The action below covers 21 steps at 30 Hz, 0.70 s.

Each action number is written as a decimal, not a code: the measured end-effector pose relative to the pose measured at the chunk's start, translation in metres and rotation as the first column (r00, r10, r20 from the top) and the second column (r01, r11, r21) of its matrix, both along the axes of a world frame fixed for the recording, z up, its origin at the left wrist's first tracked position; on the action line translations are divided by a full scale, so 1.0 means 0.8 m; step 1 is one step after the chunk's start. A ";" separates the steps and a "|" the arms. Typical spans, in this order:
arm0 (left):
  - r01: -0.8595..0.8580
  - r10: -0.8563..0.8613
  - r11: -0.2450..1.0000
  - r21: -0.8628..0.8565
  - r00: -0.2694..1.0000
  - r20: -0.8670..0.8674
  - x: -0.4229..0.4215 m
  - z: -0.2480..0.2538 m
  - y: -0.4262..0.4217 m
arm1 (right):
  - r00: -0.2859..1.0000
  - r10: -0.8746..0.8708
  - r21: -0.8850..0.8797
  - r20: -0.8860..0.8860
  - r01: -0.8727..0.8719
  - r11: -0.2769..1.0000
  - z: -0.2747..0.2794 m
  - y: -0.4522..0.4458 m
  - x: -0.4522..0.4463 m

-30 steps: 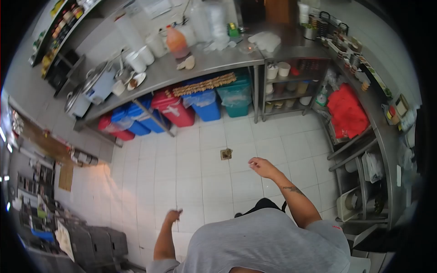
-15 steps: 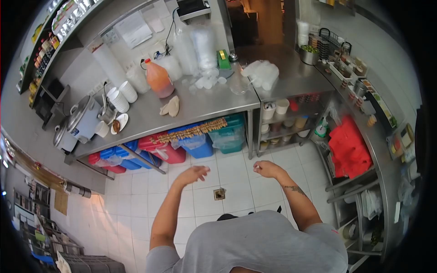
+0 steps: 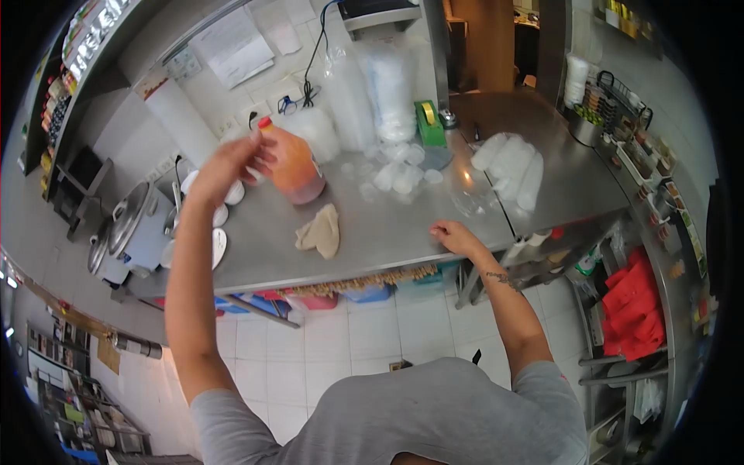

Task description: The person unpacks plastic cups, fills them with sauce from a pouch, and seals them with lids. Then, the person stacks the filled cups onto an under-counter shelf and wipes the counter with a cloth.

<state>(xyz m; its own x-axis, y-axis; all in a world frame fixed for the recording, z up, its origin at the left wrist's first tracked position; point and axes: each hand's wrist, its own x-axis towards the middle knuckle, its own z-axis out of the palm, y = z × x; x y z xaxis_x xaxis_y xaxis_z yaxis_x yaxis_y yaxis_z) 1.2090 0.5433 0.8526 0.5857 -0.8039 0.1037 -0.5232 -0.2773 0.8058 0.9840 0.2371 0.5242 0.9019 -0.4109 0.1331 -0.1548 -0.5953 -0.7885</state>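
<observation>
A large plastic jug (image 3: 298,174) of orange liquid with a red cap stands on the steel counter (image 3: 372,240). My left hand (image 3: 232,167) is stretched out beside the jug's upper part, its fingers apart. Its fingertips overlap the jug in view; whether they touch is unclear. A beige folded cloth (image 3: 319,232) lies in front of the jug. Near the counter's front edge hovers my right hand (image 3: 456,236) with curled fingers; anything inside them is hidden.
Clear plastic lids (image 3: 403,174) lie loose by a green tape dispenser (image 3: 429,124). Wrapped white cups or lids (image 3: 511,167) rest on the right counter. Pots (image 3: 139,225) stand at left. A red cloth (image 3: 632,306) hangs below the right counter.
I have moved closer to the counter. My left hand has risen and reached left to the jug. The right hand has come forward to the counter edge.
</observation>
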 end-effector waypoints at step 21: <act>-0.659 0.457 0.701 -0.272 0.123 0.881 0.455 0.313 -0.208 | 0.981 -0.150 -0.096 0.121 0.162 0.982 -0.023 -0.025 0.077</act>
